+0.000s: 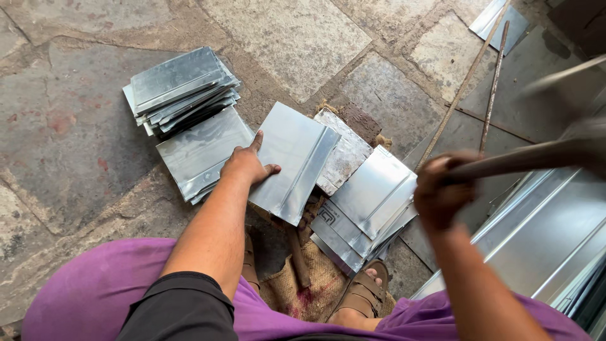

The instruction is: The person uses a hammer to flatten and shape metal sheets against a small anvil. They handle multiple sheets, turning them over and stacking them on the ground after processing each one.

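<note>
Your left hand (247,165) presses flat, fingers spread, on folded shiny metal sheet (297,161). Your right hand (442,189), fingers clamped round brown wooden handle (524,158), blurred.

Silvery metal sheets (293,161), purple garment (95,284), brown burlap sack (312,284), grey stone floor (297,38).

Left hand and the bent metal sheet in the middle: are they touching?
Touching. The head view shows the left hand lying flat on the bent metal sheet, palm and fingers pressed on its left edge, no gap.
</note>
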